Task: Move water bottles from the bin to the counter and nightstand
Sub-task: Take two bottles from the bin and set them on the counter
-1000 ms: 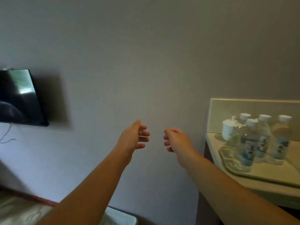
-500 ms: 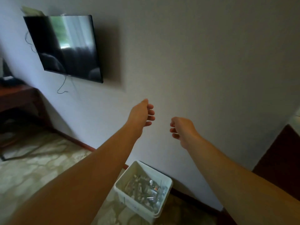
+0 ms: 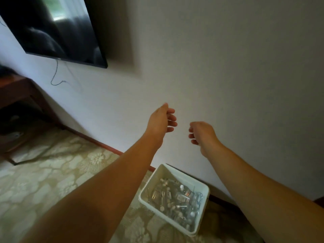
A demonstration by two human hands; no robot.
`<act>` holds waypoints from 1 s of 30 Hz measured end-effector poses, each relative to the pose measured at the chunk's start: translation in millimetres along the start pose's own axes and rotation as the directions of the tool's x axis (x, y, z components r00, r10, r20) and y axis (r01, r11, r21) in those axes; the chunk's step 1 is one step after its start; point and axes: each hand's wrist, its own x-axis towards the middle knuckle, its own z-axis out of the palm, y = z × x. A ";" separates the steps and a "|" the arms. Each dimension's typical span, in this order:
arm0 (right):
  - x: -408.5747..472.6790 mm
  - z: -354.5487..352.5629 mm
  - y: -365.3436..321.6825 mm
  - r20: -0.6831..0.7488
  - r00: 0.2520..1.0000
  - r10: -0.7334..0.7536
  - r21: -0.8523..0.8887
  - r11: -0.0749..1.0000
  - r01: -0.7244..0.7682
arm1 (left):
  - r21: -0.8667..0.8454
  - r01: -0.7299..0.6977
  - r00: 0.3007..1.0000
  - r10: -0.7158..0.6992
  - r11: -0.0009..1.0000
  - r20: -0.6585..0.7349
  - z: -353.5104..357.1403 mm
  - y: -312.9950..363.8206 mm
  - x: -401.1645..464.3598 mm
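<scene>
Your left hand [image 3: 162, 121] and right hand [image 3: 201, 135] hang loosely curled, holding nothing. Below them on the floor [image 3: 52, 172], the white bin [image 3: 154, 179] holds water bottles [image 3: 177, 199].

Dim, soft indoor light; motion blur, wide-angle bending at edges.

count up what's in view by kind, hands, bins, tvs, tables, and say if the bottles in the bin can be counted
hands: 2, left hand and right hand, both empty
bins: 1, white bin on the floor
TVs: 1, TV on the wall
tables: 1, dark wooden table
total: 5
water bottles in the bin: too jumbled and blurred to count
</scene>
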 end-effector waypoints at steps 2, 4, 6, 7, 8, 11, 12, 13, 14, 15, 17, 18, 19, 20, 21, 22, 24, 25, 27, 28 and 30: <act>25.2 11.6 7.8 -0.015 1.000 -0.001 -0.013 1.000 0.001 | -0.010 0.009 1.000 -0.009 1.000 0.015 3.2 -16.6 28.0; 48.0 22.3 21.7 -0.032 0.999 0.020 -0.018 1.000 -0.021 | -0.025 0.038 0.999 -0.037 0.999 0.037 6.9 -38.8 52.4; 70.1 32.3 42.4 -0.055 0.997 0.047 -0.033 0.998 -0.049 | -0.040 0.070 0.995 -0.067 0.997 0.076 11.1 -69.0 76.4; 81.9 38.4 54.9 -0.064 0.996 0.061 -0.041 0.997 -0.063 | -0.050 0.082 0.992 -0.077 0.995 0.095 12.0 -87.1 88.6; 94.8 44.8 68.0 -0.072 0.995 0.073 -0.046 0.996 -0.077 | -0.057 0.090 0.990 -0.083 0.994 0.112 12.5 -105.6 101.4; 137.3 68.6 110.8 -0.105 0.989 0.104 -0.037 0.993 -0.108 | -0.057 0.105 0.983 -0.095 0.993 0.159 9.6 -168.2 140.5; 151.4 78.2 128.1 -0.111 0.988 0.108 -0.036 0.993 -0.112 | -0.052 0.108 0.980 -0.097 0.993 0.176 6.6 -192.7 152.4; 166.4 88.6 147.2 -0.118 0.987 0.108 -0.024 0.993 -0.112 | -0.046 0.104 0.977 -0.093 0.994 0.194 3.5 -218.5 165.6; 183.1 99.3 168.4 -0.127 0.986 0.106 -0.005 0.994 -0.107 | -0.043 0.092 0.975 -0.081 0.995 0.205 0.2 -245.5 180.0; 199.7 110.4 192.0 -0.134 0.985 0.106 0.014 0.994 -0.105 | -0.042 0.079 0.976 -0.068 0.996 0.208 -3.5 -274.5 194.2; 230.8 134.7 250.1 -0.150 0.980 0.127 0.048 0.991 -0.122 | -0.040 0.066 0.977 -0.057 0.997 0.205 -13.9 -338.4 219.2; 245.6 146.7 282.6 -0.153 0.978 0.144 0.071 0.988 -0.134 | -0.042 0.071 0.976 -0.061 0.997 0.208 -19.5 -372.5 230.3; 260.0 158.1 317.7 -0.155 0.974 0.166 0.093 0.984 -0.153 | -0.037 0.083 0.973 -0.073 0.996 0.217 -24.9 -408.9 240.7; 274.9 168.7 355.2 -0.159 0.967 0.197 0.106 0.978 -0.181 | -0.023 0.096 0.969 -0.088 0.995 0.231 -30.6 -447.1 250.9; 289.0 177.8 392.6 -0.162 0.958 0.237 0.105 0.969 -0.222 | -0.001 0.107 0.963 -0.103 0.994 0.248 -35.9 -485.6 261.2; 302.3 185.9 430.3 -0.154 0.946 0.285 0.095 0.957 -0.273 | 0.023 0.118 0.958 -0.120 0.993 0.259 -41.2 -524.0 271.0; 327.2 199.4 501.6 -0.085 0.917 0.390 0.100 0.919 -0.382 | 0.078 0.141 0.954 -0.157 0.987 0.257 -51.2 -597.0 288.8; 337.7 205.1 531.5 -0.045 0.897 0.440 0.109 0.895 -0.433 | 0.112 0.150 0.952 -0.174 0.982 0.252 -55.8 -629.3 296.6; 355.3 215.2 582.1 -0.016 0.870 0.493 0.140 0.863 -0.486 | 0.204 0.156 0.944 -0.206 0.967 0.259 -64.5 -684.4 308.9; 363.4 219.9 601.6 -0.020 0.867 0.497 0.169 0.857 -0.487 | 0.260 0.151 0.934 -0.223 0.954 0.278 -66.9 -705.3 315.0; 379.2 229.5 626.0 -0.027 0.868 0.496 0.197 0.854 -0.482 | 0.382 0.123 0.901 -0.265 0.916 0.343 -65.6 -731.8 328.3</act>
